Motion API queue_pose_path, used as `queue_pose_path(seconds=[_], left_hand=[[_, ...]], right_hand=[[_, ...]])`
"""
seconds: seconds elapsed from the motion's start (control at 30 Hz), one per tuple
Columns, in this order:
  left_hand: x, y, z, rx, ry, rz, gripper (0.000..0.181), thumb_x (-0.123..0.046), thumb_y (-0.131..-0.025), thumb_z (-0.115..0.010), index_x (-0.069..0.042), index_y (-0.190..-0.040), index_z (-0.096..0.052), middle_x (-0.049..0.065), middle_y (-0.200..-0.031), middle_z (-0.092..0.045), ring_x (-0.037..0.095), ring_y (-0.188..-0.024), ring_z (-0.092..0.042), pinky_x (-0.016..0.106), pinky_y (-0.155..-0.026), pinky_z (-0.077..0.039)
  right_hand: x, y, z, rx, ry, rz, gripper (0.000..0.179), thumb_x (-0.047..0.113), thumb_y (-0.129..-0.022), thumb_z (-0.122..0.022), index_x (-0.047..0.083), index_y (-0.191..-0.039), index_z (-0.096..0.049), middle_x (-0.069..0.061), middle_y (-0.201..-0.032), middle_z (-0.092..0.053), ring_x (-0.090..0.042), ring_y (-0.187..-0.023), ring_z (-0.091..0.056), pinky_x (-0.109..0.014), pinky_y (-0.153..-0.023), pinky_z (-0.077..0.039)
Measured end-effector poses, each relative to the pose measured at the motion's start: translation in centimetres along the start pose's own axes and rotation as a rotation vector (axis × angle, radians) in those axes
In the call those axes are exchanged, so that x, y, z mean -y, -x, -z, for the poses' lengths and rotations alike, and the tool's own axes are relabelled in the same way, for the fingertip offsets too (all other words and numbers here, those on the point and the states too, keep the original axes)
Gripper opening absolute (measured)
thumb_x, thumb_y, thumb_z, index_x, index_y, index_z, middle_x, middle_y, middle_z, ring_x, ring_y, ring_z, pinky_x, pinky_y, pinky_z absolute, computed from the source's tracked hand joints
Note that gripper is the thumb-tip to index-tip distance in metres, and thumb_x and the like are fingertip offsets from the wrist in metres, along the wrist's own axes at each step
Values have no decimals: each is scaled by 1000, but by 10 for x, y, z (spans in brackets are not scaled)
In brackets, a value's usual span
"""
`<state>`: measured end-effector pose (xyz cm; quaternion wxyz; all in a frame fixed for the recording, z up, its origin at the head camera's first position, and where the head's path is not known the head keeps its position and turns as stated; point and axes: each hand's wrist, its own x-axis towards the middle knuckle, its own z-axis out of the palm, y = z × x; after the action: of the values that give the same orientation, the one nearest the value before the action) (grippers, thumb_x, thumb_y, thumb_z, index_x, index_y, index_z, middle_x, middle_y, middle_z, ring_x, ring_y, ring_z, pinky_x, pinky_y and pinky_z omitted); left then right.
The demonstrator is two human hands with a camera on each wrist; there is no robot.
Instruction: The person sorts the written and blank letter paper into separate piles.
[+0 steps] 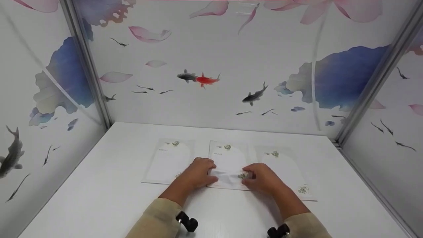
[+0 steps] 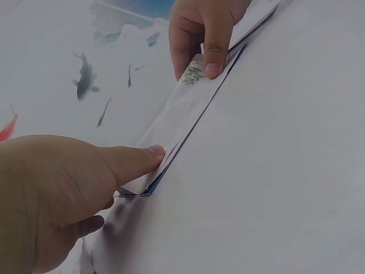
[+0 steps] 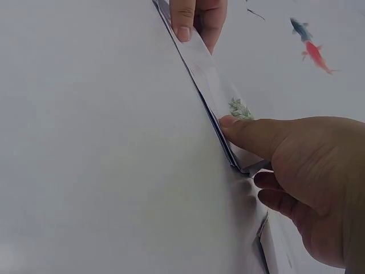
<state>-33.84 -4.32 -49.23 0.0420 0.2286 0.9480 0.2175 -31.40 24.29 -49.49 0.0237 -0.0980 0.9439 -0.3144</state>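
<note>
On the white table lies a thin stack of printed paper point(image 1: 229, 160) with small green floral prints. Its upper part is flat, while the lower part looks creased and slightly bowed between the hands. The left hand point(image 1: 198, 173) pinches the left edge near the bottom corner, thumb on top, as the left wrist view shows. At the opposite edge, the right hand point(image 1: 264, 178) pinches the paper beside the lower floral print point(image 3: 239, 108), its thumb also on top. Dark lines run along the stack's near edge point(image 2: 197, 123). The fingertips under the paper are partly hidden.
A similar paper stack point(image 1: 167, 162) lies to the left, partly covered by the left forearm. Another one point(image 1: 284, 165) lies to the right, partly behind the right hand. Printed wall panels point(image 1: 211, 109) enclose the table at the back and both sides.
</note>
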Motion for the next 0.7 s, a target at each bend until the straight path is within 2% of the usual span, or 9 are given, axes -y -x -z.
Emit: queue_pose_path(seconds=[0.13,0.3,0.53,0.7], left_hand=[[-2,0,1,-17,-24,-18,51,-37,-99,-77,-9,-141,-69,9,-150,-65,33,-147,-52,47,-125,-44],[-4,0,1,-23,-13,-22,47,-32,-98,-78,-6,-137,-71,11,-143,-69,32,-142,-59,46,-122,-47],[-4,1,0,-41,4,-22,43,-31,-98,-79,-5,-132,-72,11,-138,-72,31,-138,-62,46,-118,-50],[-6,1,0,-46,24,17,44,-32,-97,-80,-9,-134,-74,9,-139,-73,31,-141,-60,46,-120,-49]], right_hand=[[2,0,0,-10,-15,-24,41,21,-91,-87,18,-131,-77,-4,-136,-72,-22,-122,-67,-49,-107,-56],[5,2,0,-19,3,-37,40,22,-91,-87,17,-129,-78,-8,-140,-70,-33,-138,-62,-53,-114,-53],[6,2,-1,-17,-10,-47,39,18,-91,-86,15,-129,-77,-7,-140,-71,-31,-135,-64,-53,-113,-54],[5,1,0,-20,-10,-43,40,17,-91,-86,15,-130,-77,-7,-138,-72,-28,-130,-67,-52,-111,-55]])
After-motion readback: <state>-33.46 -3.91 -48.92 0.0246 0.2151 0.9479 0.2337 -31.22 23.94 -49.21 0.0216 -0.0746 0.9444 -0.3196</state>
